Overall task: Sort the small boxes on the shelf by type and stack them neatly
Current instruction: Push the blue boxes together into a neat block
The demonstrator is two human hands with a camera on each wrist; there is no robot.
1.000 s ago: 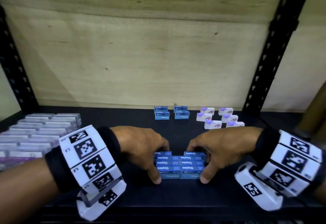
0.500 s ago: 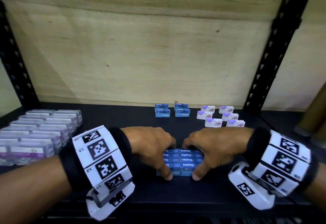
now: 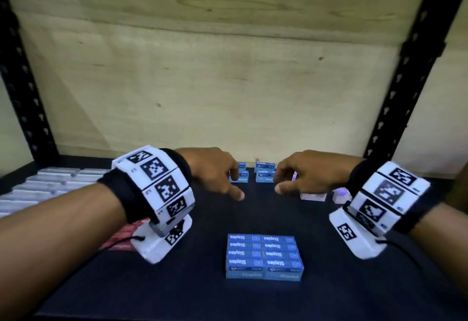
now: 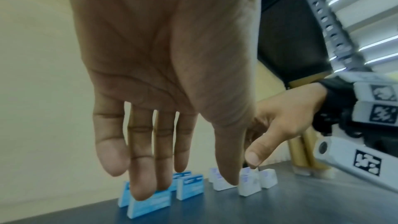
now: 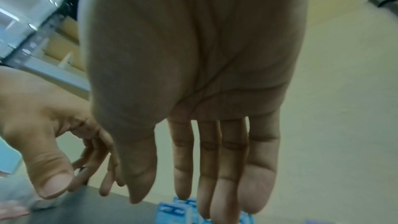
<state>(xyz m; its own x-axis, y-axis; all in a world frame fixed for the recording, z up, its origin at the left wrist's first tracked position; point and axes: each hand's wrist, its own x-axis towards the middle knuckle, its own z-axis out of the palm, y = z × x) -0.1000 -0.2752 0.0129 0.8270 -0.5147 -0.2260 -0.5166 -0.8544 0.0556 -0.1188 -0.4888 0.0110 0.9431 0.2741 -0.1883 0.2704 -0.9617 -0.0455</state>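
A tidy block of blue Staples boxes (image 3: 264, 257) lies at the shelf's front middle, with no hand on it. Further back stand loose blue boxes (image 3: 264, 174) (image 4: 189, 186) (image 5: 174, 212), and to their right small white and purple boxes (image 3: 312, 196) (image 4: 247, 185). My left hand (image 3: 228, 181) (image 4: 185, 168) hovers over the left blue boxes with straight fingers, holding nothing. My right hand (image 3: 286, 180) (image 5: 176, 193) hangs over the right blue boxes, fingers extended and empty. It hides part of the white boxes in the head view.
Rows of grey and purple flat boxes (image 3: 38, 189) fill the shelf's left side. A red packet (image 3: 121, 237) lies under my left wrist. A plywood back wall (image 3: 228, 80) and black perforated uprights (image 3: 395, 88) bound the shelf (image 3: 264, 214).
Both hands let go of the front block of blue boxes and moved back over the loose blue boxes. Their fingers have straightened.
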